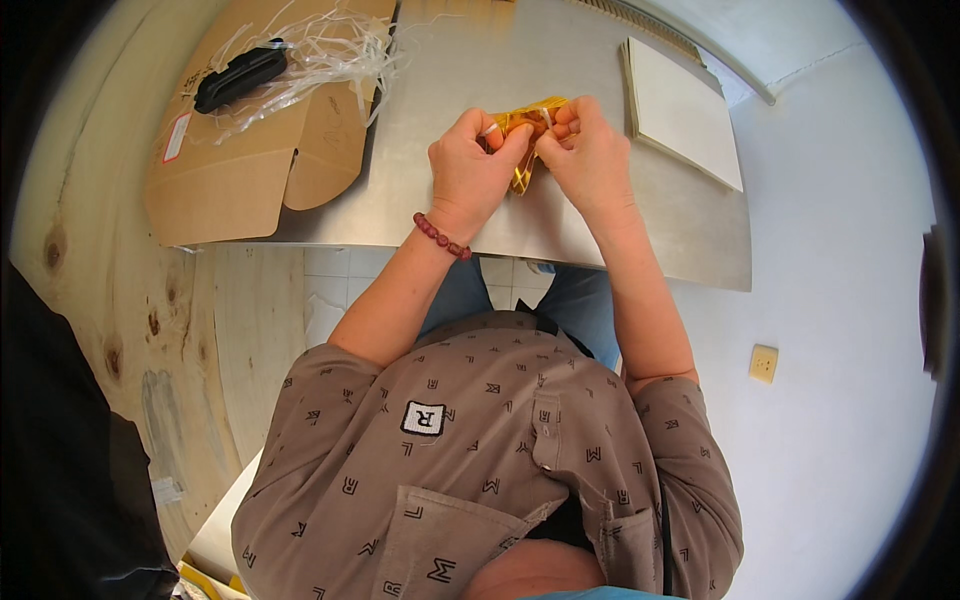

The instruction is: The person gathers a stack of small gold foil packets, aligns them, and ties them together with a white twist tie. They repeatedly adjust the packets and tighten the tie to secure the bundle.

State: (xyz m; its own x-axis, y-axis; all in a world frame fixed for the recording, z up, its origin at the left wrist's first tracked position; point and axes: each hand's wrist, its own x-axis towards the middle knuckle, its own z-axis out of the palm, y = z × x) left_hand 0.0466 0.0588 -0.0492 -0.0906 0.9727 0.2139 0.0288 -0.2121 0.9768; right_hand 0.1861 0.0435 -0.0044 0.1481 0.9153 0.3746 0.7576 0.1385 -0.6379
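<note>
Over the metal table [420, 190], my two hands are close together on a shiny golden-yellow piece [521, 183], which looks like foil or a thin wrapper. My left hand [468, 165] is closed, its thumb and fingers pinching the piece's left side. My right hand [592, 165] pinches the right side, with a narrow white strip [546, 118] showing by its fingertips. Part of the golden piece hangs down between the thumbs. The fingers hide much of it, and I cannot make out what it encloses, if anything.
Brown cardboard [225, 180] covers the table's left side. On it lie tangled clear plastic strips [335, 65] and a black oblong object [242, 76]. A stack of white sheets [685, 115] rests at the right, near the wall with an outlet [763, 363]. The table's front edge runs below my wrists.
</note>
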